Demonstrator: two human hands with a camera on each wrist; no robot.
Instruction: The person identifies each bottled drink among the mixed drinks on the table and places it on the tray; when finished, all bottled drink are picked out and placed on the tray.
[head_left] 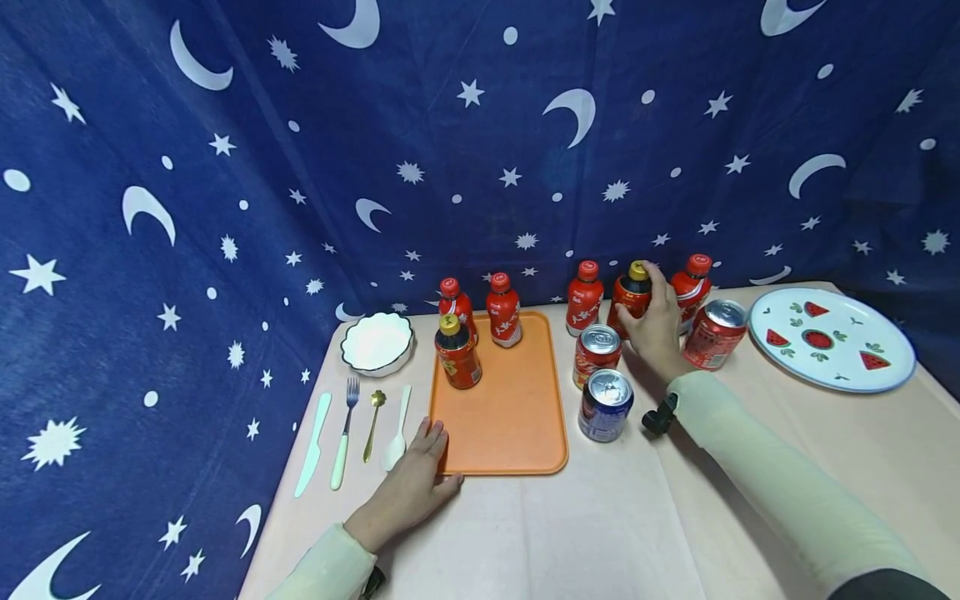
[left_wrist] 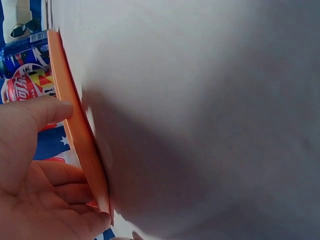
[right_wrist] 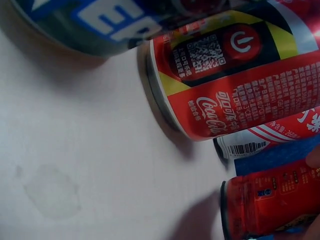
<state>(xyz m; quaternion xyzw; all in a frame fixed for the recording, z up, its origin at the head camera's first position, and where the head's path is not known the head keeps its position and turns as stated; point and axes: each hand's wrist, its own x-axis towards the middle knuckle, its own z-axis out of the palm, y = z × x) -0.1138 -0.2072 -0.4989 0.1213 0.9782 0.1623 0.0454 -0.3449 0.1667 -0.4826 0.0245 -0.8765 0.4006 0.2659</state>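
My right hand (head_left: 656, 323) grips a dark drink bottle with a yellow cap and red label (head_left: 632, 293), thumb on one side and fingers near the cap. In the right wrist view only fingertips show at the right edge, against the red bottle (right_wrist: 265, 197). My left hand (head_left: 414, 482) rests on the front left corner of an orange tray (head_left: 502, 425), fingers stretched along its left side. The left wrist view has the thumb touching the tray's edge (left_wrist: 75, 117). On the tray stand another yellow-capped bottle (head_left: 458, 354) and two red-capped bottles (head_left: 504, 310) (head_left: 459, 304).
Red-capped bottles (head_left: 584, 298) (head_left: 691, 287) flank the gripped bottle. Nearer stand red cans (head_left: 596, 357) (head_left: 715, 335) and a blue can (head_left: 605, 407). A watermelon-patterned plate (head_left: 832, 340) lies right. Left are a white bowl (head_left: 377, 343), knife (head_left: 313, 446), fork (head_left: 345, 437) and spoons (head_left: 372, 425) (head_left: 396, 446).
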